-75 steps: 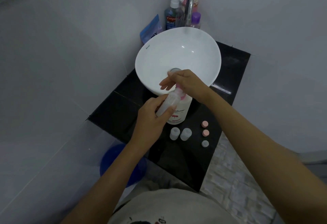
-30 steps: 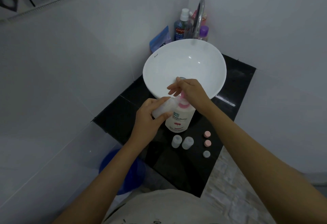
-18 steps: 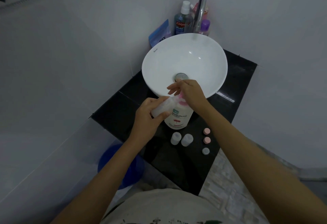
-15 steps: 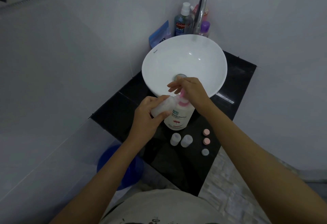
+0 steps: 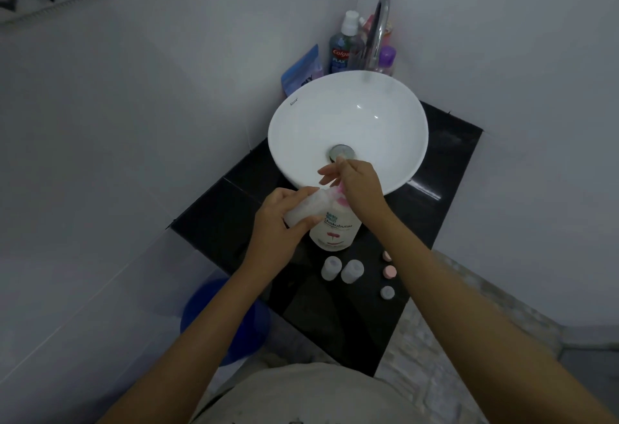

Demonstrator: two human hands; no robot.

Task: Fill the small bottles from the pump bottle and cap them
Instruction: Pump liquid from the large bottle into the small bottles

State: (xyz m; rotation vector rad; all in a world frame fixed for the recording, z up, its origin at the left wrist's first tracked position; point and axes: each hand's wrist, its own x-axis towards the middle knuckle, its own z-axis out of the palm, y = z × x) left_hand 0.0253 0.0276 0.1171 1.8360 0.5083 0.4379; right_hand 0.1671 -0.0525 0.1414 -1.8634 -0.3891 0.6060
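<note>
A white pump bottle (image 5: 336, 231) with a pink pump stands on the black counter (image 5: 338, 316) in front of the basin. My left hand (image 5: 279, 227) holds a small clear bottle (image 5: 306, 209) tilted on its side, its mouth at the pump's spout. My right hand (image 5: 360, 185) rests on top of the pump head, fingers spread. Two more small bottles (image 5: 331, 268) (image 5: 351, 271) stand uncapped just in front of the pump bottle. Three loose caps lie to their right: two pink caps (image 5: 389, 272) (image 5: 387, 256) and a grey cap (image 5: 387, 292).
A white round basin (image 5: 348, 122) sits at the back of the counter under a chrome tap (image 5: 376, 31). Toiletry bottles (image 5: 345, 45) and a blue pouch (image 5: 303, 70) crowd the corner behind it. A blue bucket (image 5: 224, 319) stands on the floor at the left.
Both hands stay at the pump bottle with the small bottle held at the spout. The view has shifted slightly; the caps and the two standing bottles have not moved.
</note>
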